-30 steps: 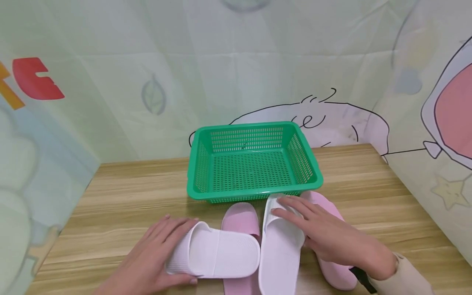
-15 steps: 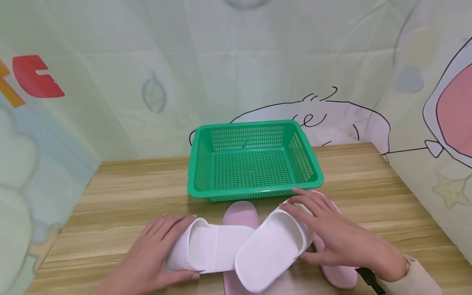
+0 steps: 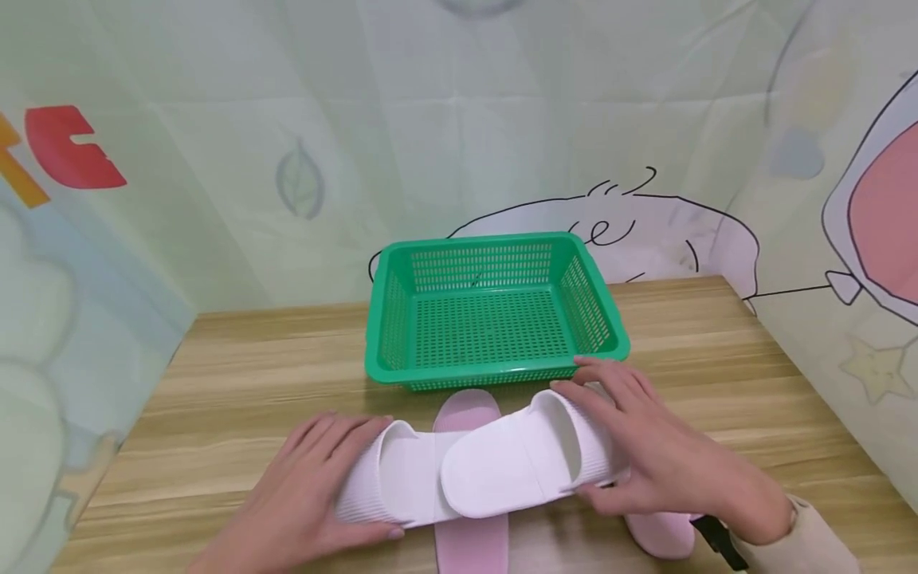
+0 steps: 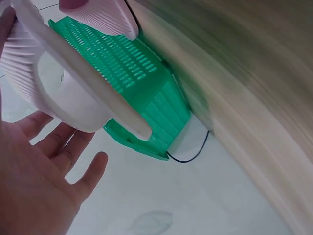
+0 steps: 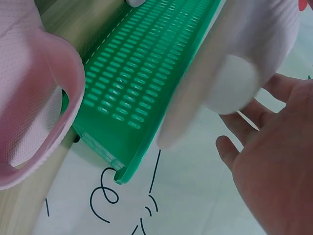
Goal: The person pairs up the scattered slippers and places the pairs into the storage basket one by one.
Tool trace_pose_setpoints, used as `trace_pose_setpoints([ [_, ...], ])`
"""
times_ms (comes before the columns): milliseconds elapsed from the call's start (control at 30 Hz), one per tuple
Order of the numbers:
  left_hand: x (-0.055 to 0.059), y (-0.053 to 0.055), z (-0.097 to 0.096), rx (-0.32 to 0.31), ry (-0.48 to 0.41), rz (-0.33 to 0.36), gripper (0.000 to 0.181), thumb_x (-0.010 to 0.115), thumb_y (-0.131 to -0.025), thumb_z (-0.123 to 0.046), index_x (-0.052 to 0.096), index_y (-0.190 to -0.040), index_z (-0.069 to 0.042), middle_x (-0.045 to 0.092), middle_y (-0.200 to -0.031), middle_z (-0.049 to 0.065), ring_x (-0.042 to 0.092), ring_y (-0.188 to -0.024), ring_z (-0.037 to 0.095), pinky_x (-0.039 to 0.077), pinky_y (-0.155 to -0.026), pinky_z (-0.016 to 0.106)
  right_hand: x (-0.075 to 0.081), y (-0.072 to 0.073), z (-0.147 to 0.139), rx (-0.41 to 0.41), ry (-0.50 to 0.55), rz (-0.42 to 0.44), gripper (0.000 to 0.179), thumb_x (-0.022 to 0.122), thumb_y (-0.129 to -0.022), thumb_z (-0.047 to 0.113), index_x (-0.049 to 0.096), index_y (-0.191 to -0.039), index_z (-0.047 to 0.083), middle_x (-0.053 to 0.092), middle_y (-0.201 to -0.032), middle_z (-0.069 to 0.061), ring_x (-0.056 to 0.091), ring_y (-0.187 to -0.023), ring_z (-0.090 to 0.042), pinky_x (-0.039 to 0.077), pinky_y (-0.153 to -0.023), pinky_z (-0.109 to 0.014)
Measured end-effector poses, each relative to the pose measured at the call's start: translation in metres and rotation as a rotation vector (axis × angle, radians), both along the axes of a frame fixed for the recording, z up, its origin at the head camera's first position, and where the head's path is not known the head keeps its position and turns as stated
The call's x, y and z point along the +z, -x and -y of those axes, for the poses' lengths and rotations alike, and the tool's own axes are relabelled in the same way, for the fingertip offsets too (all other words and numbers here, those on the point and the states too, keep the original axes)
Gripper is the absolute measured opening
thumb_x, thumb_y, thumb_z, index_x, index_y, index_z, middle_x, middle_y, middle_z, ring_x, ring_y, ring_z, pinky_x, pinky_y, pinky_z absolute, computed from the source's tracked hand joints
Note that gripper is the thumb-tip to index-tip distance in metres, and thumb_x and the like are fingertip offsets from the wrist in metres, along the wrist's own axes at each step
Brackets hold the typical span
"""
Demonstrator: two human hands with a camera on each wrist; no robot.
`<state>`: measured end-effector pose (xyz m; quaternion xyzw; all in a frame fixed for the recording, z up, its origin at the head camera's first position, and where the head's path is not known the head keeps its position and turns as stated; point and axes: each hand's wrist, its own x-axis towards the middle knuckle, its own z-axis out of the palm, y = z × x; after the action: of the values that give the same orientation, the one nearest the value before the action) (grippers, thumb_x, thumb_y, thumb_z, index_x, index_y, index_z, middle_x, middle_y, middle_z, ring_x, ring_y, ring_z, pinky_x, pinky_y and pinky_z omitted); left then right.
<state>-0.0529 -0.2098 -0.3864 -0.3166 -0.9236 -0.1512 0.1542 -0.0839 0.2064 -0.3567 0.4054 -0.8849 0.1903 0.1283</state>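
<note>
My left hand (image 3: 315,488) grips a white slipper (image 3: 358,482) around its ribbed strap, heel pointing right in the head view. By its strap too, my right hand (image 3: 649,450) holds the other white slipper (image 3: 495,466), whose heel end overlaps the heel of the first. Under the pair lies a pink slipper (image 3: 469,546) on the tabletop. A second pink slipper (image 3: 663,536) is mostly hidden beneath my right hand. In the left wrist view the white slipper (image 4: 110,100) is tilted above the wood; the right wrist view shows its mate (image 5: 190,103) blurred.
Behind the slippers, close to them, stands a green perforated basket (image 3: 495,373) with nothing in it. The wood-grain table (image 3: 272,359) meets a printed cloth backdrop (image 3: 445,159) at the back and sides.
My right hand has lifted its white slipper and turned it from lengthwise to nearly crosswise, its heel swinging left onto the left one. The left slipper has shifted slightly.
</note>
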Motion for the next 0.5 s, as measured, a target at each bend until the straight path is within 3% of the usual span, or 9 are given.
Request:
trace_pose_setpoints([
  [333,0.003,0.007,-0.015,-0.035,0.008,-0.061,0.098,0.076,-0.071,-0.085,0.061,-0.142,-0.019,0.063,-0.128,-0.008,0.056,-0.117,0.015,0.035,-0.113,0.042,-0.001,0.002,0.005,0.008,0.029,-0.031,0.103,0.093,-0.061,0.043,0.053,-0.151,0.016,0.048,-0.137,-0.003,0.039,-0.139,-0.027,0.031,-0.111,-0.046],
  [500,0.003,0.009,-0.023,-0.056,0.010,-0.097,0.098,0.078,-0.071,-0.084,0.062,-0.141,-0.018,0.064,-0.127,-0.006,0.058,-0.117,0.017,0.037,-0.111,0.044,-0.002,0.000,0.008,-0.019,0.035,-0.046,0.104,0.094,-0.061,0.046,0.053,-0.152,0.018,0.048,-0.140,-0.004,0.042,-0.131,-0.022,0.039,-0.104,-0.044],
])
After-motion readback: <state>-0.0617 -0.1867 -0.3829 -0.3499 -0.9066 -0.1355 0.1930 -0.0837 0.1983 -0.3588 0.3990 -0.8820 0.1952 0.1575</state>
